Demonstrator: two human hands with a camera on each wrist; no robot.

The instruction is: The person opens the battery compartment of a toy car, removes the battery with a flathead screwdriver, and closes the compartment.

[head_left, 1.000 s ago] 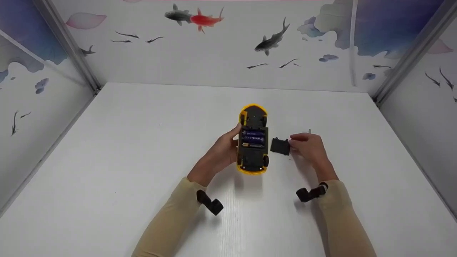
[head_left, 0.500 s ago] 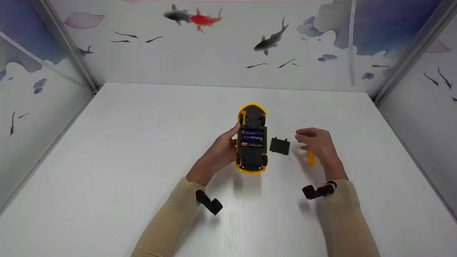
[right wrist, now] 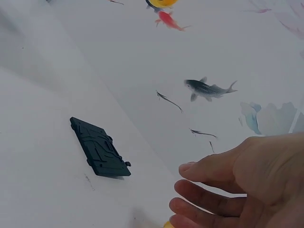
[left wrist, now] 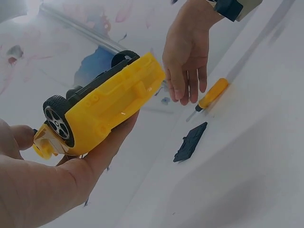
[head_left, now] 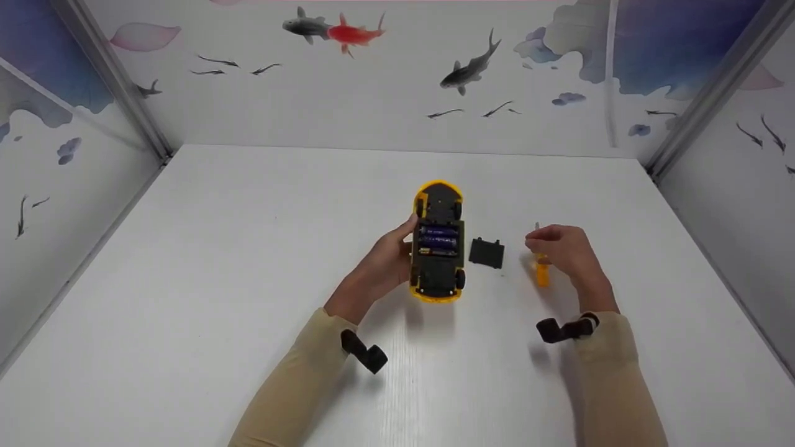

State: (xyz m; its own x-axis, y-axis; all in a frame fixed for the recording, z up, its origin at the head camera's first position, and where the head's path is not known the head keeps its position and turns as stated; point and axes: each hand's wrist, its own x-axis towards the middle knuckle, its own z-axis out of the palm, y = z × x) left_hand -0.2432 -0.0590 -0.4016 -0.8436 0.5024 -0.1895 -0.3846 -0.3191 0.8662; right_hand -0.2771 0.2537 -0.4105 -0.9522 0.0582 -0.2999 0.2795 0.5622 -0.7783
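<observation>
My left hand (head_left: pixel 386 264) grips a yellow toy car (head_left: pixel 438 273) by its side, its black underside facing up. Purple batteries (head_left: pixel 440 238) lie in the uncovered compartment. In the left wrist view, thumb and fingers wrap the car's yellow body (left wrist: pixel 111 107). To the car's right lies a black battery cover (head_left: pixel 487 253), its ribbed face showing in the right wrist view. My right hand (head_left: pixel 564 249), fingers loosely bent and holding nothing, hovers over a screwdriver (head_left: pixel 543 276) with an orange handle. From the head, the hand partly hides the screwdriver; the left wrist view shows it whole.
A white table (head_left: pixel 248 261) carries everything, backed by a white wall panel (head_left: pixel 236 112) printed with fish. Side panels with metal corner posts (head_left: pixel 714 93) stand left and right. Black wrist cameras (head_left: pixel 366 354) are strapped over the beige sleeves.
My right hand has let go of the battery cover, leaving it on the table, and moved right over the screwdriver. The left hand and the car have stayed nearly still.
</observation>
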